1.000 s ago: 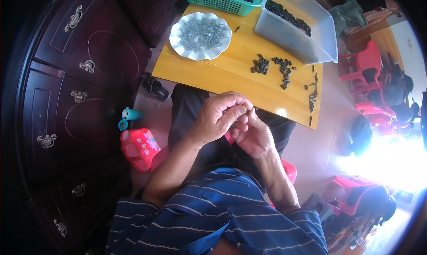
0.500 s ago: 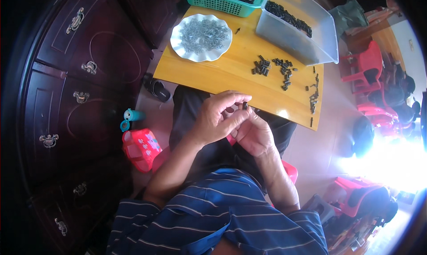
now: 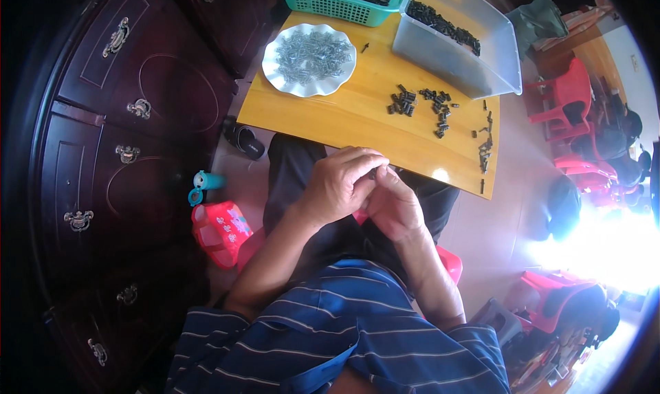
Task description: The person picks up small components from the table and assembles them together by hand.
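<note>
My left hand (image 3: pixel 344 182) and my right hand (image 3: pixel 397 205) meet above my lap, just off the near edge of the wooden table (image 3: pixel 302 115). Fingers of both are closed together round a small black part (image 3: pixel 372 174), mostly hidden between the fingertips. On the table, a white scalloped plate (image 3: pixel 273 78) holds many small clear or silvery pieces, perhaps springs. Short black cylindrical parts (image 3: pixel 402 101) lie in a loose pile, with a second cluster (image 3: pixel 441 111) beside it. Thin black parts (image 3: pixel 485 150) form a row along the right edge.
A green basket (image 3: pixel 337 7) and a clear plastic bin (image 3: pixel 440 60), both with black parts inside, stand at the back. One black piece (image 3: pixel 365 47) lies by the plate. Dark drawers (image 3: pixel 130 71) rise at left. A red bag (image 3: pixel 223 232) and red chairs (image 3: pixel 574 95) are on the floor.
My left fingers have curled down over the small black part, which stood upright between my fingertips before and is now mostly covered. The piles on the table look the same.
</note>
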Tool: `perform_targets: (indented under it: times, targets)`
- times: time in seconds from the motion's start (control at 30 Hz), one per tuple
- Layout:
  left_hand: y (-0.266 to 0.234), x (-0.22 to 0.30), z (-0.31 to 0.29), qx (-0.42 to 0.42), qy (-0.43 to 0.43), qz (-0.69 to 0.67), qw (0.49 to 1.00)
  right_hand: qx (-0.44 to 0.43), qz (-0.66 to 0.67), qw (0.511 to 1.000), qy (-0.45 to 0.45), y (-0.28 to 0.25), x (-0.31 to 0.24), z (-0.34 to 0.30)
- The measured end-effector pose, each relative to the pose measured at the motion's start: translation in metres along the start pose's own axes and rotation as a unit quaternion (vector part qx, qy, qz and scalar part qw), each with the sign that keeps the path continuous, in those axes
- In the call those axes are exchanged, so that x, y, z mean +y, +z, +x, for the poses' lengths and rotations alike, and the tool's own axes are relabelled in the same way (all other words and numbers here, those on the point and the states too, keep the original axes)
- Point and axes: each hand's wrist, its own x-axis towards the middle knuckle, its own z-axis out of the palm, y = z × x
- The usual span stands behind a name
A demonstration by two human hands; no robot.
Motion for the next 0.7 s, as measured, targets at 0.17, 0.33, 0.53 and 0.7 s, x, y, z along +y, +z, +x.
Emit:
perform_targets:
  times: [0.17, 0.33, 0.53, 0.7]
  targets:
    - [-0.012, 0.008, 0.002, -0.041, -0.088, -0.135, 0.986, -0.016, -0.089, 0.995, -0.043, -0.012, -0.007, 0.001]
    - [-0.011, 0.003, 0.001, -0.049, -0.057, -0.139, 0.987, -0.011, -0.149, 0.988, -0.041, -0.004, -0.018, -0.004]
    - [-0.004, 0.004, 0.001, -0.038, -0.01, -0.028, 0.999, -0.001, -0.121, 0.992, -0.034, -0.016, -0.014, -0.005]
    - [-0.005, 0.004, 0.002, -0.032, 0.002, -0.036, 0.999, -0.011, -0.109, 0.994, -0.03, -0.011, -0.015, -0.005]
